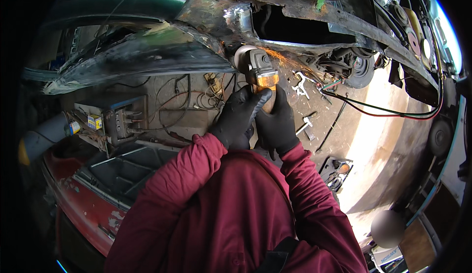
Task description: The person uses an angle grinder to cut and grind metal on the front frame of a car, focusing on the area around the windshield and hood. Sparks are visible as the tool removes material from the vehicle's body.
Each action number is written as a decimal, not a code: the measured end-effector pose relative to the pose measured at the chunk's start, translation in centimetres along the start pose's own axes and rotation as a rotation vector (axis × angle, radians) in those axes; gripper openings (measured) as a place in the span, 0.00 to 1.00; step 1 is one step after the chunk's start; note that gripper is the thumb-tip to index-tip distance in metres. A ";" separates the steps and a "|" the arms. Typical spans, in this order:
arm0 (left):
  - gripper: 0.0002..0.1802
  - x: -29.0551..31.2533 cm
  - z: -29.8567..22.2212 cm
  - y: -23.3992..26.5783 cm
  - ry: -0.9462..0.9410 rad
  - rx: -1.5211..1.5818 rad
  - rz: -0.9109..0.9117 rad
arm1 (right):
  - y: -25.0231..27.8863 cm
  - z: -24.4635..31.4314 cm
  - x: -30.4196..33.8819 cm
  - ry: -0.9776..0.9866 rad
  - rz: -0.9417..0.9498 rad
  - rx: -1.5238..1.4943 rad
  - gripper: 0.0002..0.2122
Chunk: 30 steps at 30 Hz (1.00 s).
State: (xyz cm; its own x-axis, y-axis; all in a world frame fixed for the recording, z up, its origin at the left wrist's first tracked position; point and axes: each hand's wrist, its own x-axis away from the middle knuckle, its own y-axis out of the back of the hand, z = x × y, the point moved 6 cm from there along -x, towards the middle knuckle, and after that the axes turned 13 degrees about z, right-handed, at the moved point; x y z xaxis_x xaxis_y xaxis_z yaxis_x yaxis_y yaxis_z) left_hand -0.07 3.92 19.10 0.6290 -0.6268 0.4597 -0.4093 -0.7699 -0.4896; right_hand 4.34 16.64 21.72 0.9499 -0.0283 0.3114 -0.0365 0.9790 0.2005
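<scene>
Both my hands, in black gloves, are closed around an angle grinder [260, 66] with a grey head and a yellow-orange body. My left hand [236, 115] wraps its left side, while my right hand [276, 120] grips it from the right. The grinder's pale disc [242, 58] meets the lower edge of a worn car body [211, 7], beside a dark rectangular opening [300, 27]. Orange sparks [282, 59] fly from there to the right. The dark, scraped lower body panel [147, 57] lies left of the disc.
At left, a metal box machine [118, 118] with terminals stands near a grey gas cylinder [44, 138]. Cables [189, 98] tangle on the floor ahead. Red and black hoses [388, 113] hang at right. A hammer [306, 124] and a tool tray [336, 172] lie on the floor. A red car panel [81, 204] is at lower left.
</scene>
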 end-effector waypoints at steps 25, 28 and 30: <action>0.29 0.1 -2.4 -1.7 -0.053 -1.117 0.128 | 0.4 -9.0 -0.9 0.072 0.139 -0.121 0.17; 0.26 0.4 -2.1 -1.5 -0.142 -1.125 0.116 | 0.3 -8.5 -1.1 0.019 0.142 -0.162 0.16; 0.26 0.5 -2.0 -1.5 -0.188 -1.223 0.122 | 0.5 -7.7 -0.9 0.086 0.097 -0.360 0.17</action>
State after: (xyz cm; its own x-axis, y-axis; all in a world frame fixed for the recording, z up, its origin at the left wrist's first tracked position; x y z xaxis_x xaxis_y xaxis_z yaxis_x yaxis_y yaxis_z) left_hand -0.48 4.55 21.60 0.5873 -0.7530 0.2969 -0.7550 -0.3774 0.5363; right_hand 5.89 18.68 14.39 0.9705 0.0705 0.2304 -0.0312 0.9849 -0.1700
